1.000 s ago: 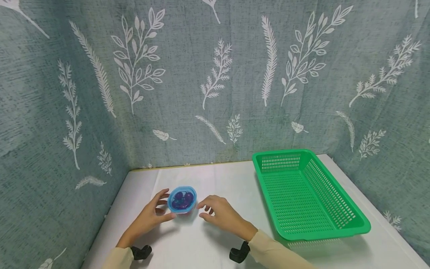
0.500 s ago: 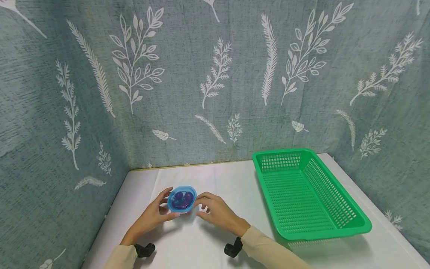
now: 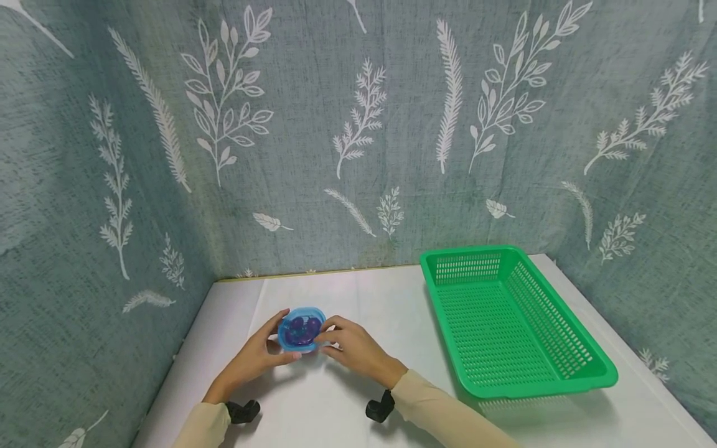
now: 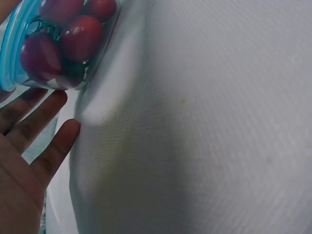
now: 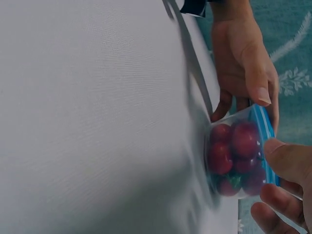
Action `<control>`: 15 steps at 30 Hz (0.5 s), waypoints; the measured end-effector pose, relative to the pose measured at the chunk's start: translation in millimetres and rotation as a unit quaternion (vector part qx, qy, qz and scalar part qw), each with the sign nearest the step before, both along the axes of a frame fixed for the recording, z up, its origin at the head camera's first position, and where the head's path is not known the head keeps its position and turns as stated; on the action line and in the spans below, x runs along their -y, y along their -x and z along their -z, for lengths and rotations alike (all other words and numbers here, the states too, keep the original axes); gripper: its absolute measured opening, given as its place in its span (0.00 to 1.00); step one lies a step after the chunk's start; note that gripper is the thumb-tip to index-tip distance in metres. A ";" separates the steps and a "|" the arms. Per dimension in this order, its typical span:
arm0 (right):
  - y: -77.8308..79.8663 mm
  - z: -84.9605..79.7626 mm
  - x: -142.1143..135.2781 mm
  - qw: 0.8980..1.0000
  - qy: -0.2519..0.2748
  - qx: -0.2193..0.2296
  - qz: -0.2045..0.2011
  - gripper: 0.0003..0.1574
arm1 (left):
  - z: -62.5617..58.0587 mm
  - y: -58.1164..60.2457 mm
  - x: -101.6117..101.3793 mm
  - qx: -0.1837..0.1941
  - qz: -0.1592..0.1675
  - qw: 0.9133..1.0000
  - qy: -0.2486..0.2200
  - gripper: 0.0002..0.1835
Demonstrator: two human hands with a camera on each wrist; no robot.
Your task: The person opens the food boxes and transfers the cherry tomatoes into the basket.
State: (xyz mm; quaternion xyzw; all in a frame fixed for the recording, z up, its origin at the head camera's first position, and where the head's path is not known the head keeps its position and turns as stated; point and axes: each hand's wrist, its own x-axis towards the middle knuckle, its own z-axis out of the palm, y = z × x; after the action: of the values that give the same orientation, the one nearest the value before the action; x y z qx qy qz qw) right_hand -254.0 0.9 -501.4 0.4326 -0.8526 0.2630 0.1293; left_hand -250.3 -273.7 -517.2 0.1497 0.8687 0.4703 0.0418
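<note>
A small clear plastic container (image 5: 231,156) with a translucent blue lid (image 3: 297,320) stands on the table, left of centre in the head view. Through its wall show several red tomatoes (image 4: 83,39) with bits of green stem. My left hand (image 3: 254,359) holds its left side, thumb at the near edge and fingers round the far side. At the right edge of the lid, my right hand (image 3: 361,353) pinches the rim between thumb and fingers. The lid appears seated on the container in the right wrist view.
A large green plastic basket (image 3: 467,367) with slotted walls stands on the right of the white table (image 3: 381,298). Grey-green curtains (image 3: 313,124) with white leaf prints rise behind and along both sides. Black wrist straps (image 3: 381,406) sit at the cuffs.
My right hand has moved left, from beside the container to its lid rim, and now pinches it. My left hand has closed in around the container's left side.
</note>
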 end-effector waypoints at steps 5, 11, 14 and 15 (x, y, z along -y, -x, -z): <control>1.5 0.8 2.7 1.000 -0.002 -0.012 -0.005 0.13 | -1.5 -0.9 -1.4 0.006 0.003 1.000 0.003 0.58; 5.9 3.5 7.1 1.000 0.000 -0.015 -0.007 0.14 | -1.9 1.2 -1.5 0.032 0.003 0.999 0.015 0.58; 6.8 4.7 8.6 1.000 0.001 -0.018 -0.008 0.14 | -0.5 2.6 -1.0 0.042 0.005 0.999 0.012 0.58; 6.9 5.0 8.9 1.000 0.001 -0.018 -0.009 0.14 | 0.3 3.0 -0.7 0.043 0.004 0.999 0.012 0.58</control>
State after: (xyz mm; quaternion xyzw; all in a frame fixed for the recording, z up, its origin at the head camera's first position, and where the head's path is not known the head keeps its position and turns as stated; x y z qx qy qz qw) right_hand -260.9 -8.0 -506.4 0.4448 -0.8461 0.2570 0.1425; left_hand -253.3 -273.1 -517.5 0.1322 0.8709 0.4661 0.0829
